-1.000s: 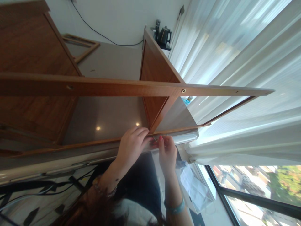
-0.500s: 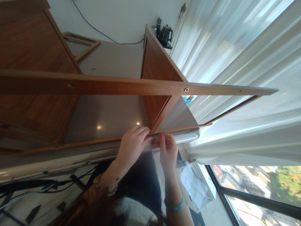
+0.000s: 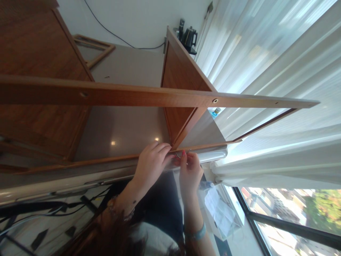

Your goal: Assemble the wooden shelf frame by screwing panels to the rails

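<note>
A wooden frame with brown panels rests on the grey tabletop. Its long upper rail (image 3: 149, 96) crosses the view, and a divider panel (image 3: 183, 76) joins it on the right. At the lower front corner of the divider, my left hand (image 3: 151, 163) is closed around the lower rail (image 3: 106, 160), its thumb on the near side. Beside it, my right hand (image 3: 190, 174) pinches a thin metal rod like a hex key (image 3: 178, 155) against the same joint. The fingers hide most of the rod and its tip.
A small wooden frame (image 3: 102, 57) lies at the back of the table, near a small loose piece (image 3: 107, 77). A black kettle (image 3: 189, 37) stands behind the divider. White curtains (image 3: 266, 71) hang at right. Cables (image 3: 39, 209) run below the table edge at left.
My right hand has turned slightly at the wrist, its fingers still pinched at the joint. My left hand keeps its place. The view has shifted a little.
</note>
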The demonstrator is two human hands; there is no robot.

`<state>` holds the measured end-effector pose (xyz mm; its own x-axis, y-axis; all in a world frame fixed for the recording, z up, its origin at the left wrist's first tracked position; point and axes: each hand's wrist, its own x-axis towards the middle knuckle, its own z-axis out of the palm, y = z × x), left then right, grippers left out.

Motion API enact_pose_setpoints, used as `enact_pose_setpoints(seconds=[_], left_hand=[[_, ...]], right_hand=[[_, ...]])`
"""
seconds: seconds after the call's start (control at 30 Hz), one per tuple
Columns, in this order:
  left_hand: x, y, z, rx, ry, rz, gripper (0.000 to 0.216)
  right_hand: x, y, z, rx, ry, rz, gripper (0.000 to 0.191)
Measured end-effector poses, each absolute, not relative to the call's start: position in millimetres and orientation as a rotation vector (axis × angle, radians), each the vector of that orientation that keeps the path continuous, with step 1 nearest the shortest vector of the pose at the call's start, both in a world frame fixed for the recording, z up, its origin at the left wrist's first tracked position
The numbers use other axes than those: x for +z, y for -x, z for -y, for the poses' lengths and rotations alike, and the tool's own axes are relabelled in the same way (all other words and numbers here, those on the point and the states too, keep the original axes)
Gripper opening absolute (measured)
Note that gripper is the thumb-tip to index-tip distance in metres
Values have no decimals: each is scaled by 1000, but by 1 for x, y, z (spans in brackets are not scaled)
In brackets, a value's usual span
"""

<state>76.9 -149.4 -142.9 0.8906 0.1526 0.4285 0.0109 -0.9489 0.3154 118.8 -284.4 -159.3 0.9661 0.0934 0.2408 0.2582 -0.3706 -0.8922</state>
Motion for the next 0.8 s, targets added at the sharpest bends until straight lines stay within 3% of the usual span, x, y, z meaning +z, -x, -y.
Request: enact_pose_setpoints(seconds=[0.17,0.47,0.8], left_hand=[[-142,-77,149,656,-2742,-119,21],[-140,-78,152,664,-2740,-112,19],[-140,-78,151,710,-2739,-120,16]], right_hand=[[-166,-116,284,-258,2010,346,26],[-173,-124,287,-22,1801,244,30],[-178,-127,282,6,1599,231,35]])
